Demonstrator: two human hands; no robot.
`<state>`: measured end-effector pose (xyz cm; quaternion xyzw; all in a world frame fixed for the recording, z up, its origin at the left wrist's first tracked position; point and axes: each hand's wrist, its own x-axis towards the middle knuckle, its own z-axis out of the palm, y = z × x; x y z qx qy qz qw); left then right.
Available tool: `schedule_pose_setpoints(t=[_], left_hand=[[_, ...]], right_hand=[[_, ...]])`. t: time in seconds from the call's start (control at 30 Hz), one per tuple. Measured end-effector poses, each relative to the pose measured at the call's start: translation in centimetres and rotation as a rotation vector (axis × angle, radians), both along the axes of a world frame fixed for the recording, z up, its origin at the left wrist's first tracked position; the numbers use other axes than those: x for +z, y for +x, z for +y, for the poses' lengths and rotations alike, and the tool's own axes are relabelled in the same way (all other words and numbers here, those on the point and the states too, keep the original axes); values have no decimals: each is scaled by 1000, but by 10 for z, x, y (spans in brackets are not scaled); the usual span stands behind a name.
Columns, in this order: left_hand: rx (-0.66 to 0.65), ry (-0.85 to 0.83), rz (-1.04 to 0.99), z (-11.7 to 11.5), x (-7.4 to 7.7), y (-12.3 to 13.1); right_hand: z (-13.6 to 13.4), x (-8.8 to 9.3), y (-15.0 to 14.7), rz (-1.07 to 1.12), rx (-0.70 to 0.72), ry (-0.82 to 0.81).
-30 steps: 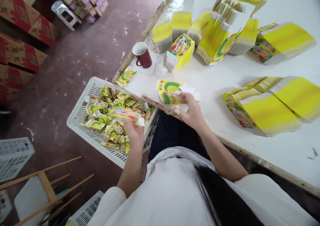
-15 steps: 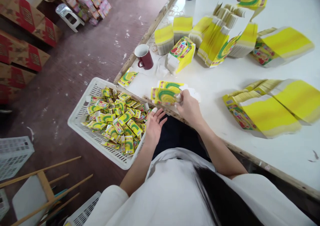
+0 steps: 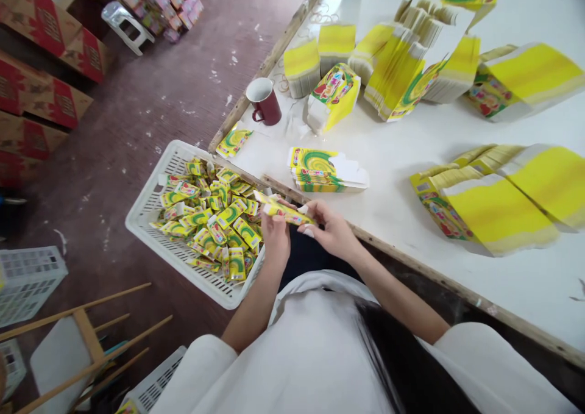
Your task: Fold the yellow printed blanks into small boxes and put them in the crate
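Note:
Between my two hands is a small yellow printed carton (image 3: 289,214), held nearly edge-on in front of my body. My left hand (image 3: 276,238) grips its left end, and my right hand (image 3: 333,230) pinches its right end. Just beyond, on the table, lies a short stack of flat yellow cartons (image 3: 315,169) with white flaps to the right. Left of my hands stands a white plastic basket (image 3: 150,234) holding many small yellow and green cartons (image 3: 237,210).
The white table (image 3: 388,176) has a worn wooden edge. On it are a maroon mug (image 3: 265,103), a single flat carton (image 3: 234,142), an upright carton (image 3: 336,97) and several yellow carton bundles (image 3: 498,210). Red and brown boxes (image 3: 50,91), a stool (image 3: 125,27) and a wooden-legged chair (image 3: 86,335) stand on the floor.
My right hand has drawn one carton off the table stack toward my body. My left hand, open before, has closed on the carton's other end.

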<state>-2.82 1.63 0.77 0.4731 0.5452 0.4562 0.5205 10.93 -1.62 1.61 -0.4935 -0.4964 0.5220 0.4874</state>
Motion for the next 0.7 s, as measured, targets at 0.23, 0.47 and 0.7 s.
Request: schedule_pose_setpoints(t=[0.23,0.47,0.7], left_hand=[[-140,-54,-182,8,12,-48],[-613,55,393,12,44,-54],[-435,297,660,-17,21,-19]], right_hand=[[4,10,38,-277,-22,211],[-3,25,24,-622,119,541],[-1,0,0,63,-157,47]])
